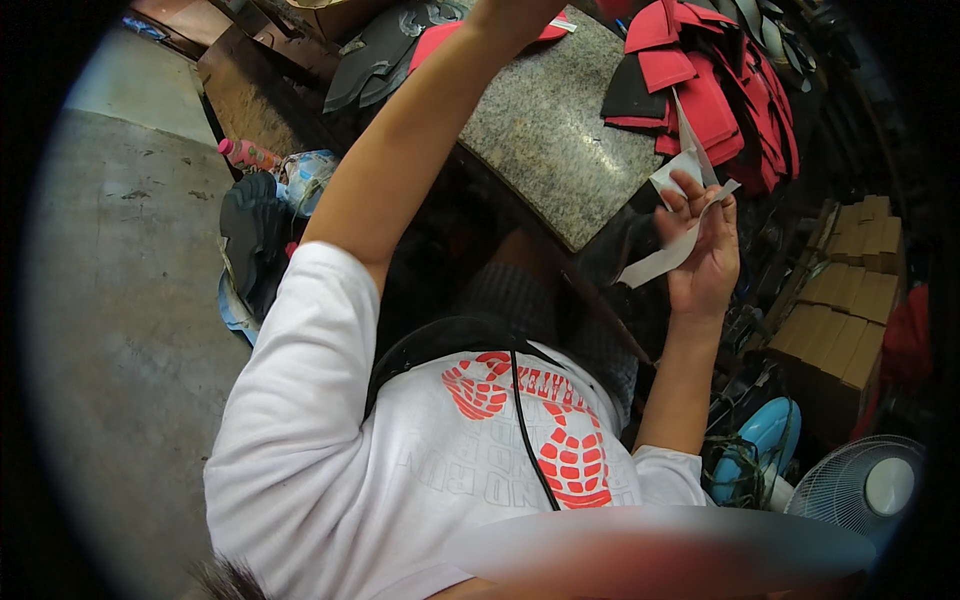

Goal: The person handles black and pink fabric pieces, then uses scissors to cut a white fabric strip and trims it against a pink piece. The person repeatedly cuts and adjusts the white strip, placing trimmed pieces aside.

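My left arm stretches to the top edge, where my left hand [512,14] is cut off by the frame. It is close to a red flat piece [432,42] on the speckled stone slab [560,130]; its fingers are out of sight. At the slab's right side, my right hand [708,245] is raised with curled fingers. A thin white strip [665,258] runs between them and hangs down past the palm. More white strip rises from that hand toward a pile of red and black curved flat pieces [705,90].
Grey-black flat pieces [375,75] lie left of the slab. Below them are a pink bottle [248,153] and a stack of dark pieces [250,235]. On the right stand brown cardboard pieces [830,325], a blue round object [757,450] and a white fan [868,490].
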